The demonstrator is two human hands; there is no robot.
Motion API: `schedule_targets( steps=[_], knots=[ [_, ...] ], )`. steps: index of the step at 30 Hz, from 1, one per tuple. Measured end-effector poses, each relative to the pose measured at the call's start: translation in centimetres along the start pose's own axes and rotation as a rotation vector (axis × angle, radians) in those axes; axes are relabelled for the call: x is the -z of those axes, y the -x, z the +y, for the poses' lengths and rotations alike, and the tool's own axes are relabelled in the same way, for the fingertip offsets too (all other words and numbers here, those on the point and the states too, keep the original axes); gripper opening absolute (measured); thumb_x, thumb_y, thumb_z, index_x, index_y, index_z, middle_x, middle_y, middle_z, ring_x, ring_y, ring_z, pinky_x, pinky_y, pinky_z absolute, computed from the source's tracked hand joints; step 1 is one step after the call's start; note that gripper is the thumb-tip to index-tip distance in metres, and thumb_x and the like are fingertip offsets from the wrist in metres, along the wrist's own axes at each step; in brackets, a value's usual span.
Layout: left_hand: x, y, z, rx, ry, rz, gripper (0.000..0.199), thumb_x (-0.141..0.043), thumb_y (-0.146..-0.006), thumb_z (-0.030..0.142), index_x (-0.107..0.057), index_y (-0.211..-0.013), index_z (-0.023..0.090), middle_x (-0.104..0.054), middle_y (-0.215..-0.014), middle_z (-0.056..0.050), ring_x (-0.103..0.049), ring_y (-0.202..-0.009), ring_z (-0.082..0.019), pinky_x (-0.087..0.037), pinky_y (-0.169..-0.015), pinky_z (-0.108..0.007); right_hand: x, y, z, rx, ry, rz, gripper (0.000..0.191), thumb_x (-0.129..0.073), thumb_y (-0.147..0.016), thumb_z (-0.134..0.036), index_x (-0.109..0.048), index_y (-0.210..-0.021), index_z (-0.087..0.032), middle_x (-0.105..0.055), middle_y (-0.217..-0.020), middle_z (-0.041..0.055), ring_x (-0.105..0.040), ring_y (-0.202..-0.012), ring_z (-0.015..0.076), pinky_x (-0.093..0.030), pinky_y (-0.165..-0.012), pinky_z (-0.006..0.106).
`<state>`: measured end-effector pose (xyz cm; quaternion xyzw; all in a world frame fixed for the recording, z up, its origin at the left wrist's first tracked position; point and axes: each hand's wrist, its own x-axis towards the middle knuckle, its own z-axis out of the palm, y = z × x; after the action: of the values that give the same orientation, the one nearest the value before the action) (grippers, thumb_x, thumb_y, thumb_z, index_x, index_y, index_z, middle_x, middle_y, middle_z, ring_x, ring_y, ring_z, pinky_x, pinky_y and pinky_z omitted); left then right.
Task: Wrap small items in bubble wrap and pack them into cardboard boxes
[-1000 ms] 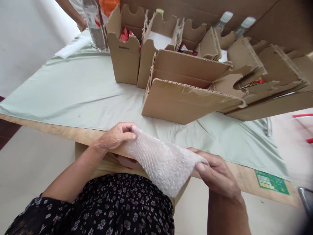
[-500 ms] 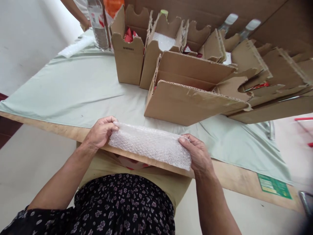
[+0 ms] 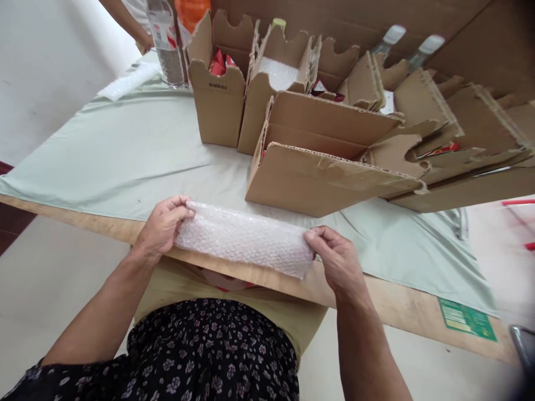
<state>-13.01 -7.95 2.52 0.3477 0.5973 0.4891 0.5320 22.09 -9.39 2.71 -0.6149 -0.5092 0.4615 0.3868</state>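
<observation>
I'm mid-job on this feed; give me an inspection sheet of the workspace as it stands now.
Surface: creased pale green cloth over a pale brown wooden tabletop, bare along the near edge; a green printed rectangular sheet lies at its right.
Job's things: translucent white bubble-wrap piece, spread between both hands at the near edge; contact with the wood unclear.
Clutter: open-topped brown cardboard boxes; clear plastic bottle with red-and-white label; whitish crinkled plastic strip at far left.
Hands: left hand and right hand each pinch one end of the wrap.
Cables: nothing seen.
Surroundings: large brown cardboard panel behind the boxes; another person's bare forearm at upper left.
</observation>
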Motion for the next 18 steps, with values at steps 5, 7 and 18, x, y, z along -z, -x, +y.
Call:
schedule_targets(
  steps=[5, 7, 18],
  knots=[
    [-0.3, 1.9, -0.7, -0.544, -0.698, 0.215, 0.051, -0.066, -0.088, 0.032, -0.059, -0.137, 0.021, -0.062, -0.135, -0.012, -0.061, -0.127, -0.030, -0.056, -0.099, -0.045, 0.5, -0.3, 1.2, 0.298, 0.535, 0.308, 0.036, -0.062, -0.091, -0.047, -0.068, -0.114, -0.019, -0.072, -0.112, 0.0128, -0.068, -0.098, 0.0270, -0.056, -0.082, 0.043],
    [-1.5, 2.9, -0.8, -0.706, -0.880, 0.142, 0.053, -0.060, -0.095, 0.033, -0.052, -0.147, 0.023, -0.049, -0.157, -0.014, -0.046, -0.147, -0.034, -0.047, -0.116, -0.053, -0.6, 0.2, 1.2, 0.455, 0.673, 0.314, 0.037, -0.057, -0.097, -0.042, -0.066, -0.124, -0.020, -0.068, -0.133, 0.0162, -0.064, -0.120, 0.0313, -0.054, -0.098, 0.051],
    [-4.2, 0.7, -4.4, -0.697, -1.424, -0.273, 0.061, -0.052, -0.103, 0.050, -0.047, -0.158, 0.024, -0.033, -0.173, -0.016, -0.025, -0.162, -0.040, -0.016, -0.130, -0.064, -7.3, 1.0, 2.9, 0.648, 1.039, -0.148, 0.056, -0.042, -0.108, -0.046, -0.051, -0.155, -0.016, -0.048, -0.163, 0.0143, -0.041, -0.153, 0.0319, -0.034, -0.123, 0.052]
  ],
)
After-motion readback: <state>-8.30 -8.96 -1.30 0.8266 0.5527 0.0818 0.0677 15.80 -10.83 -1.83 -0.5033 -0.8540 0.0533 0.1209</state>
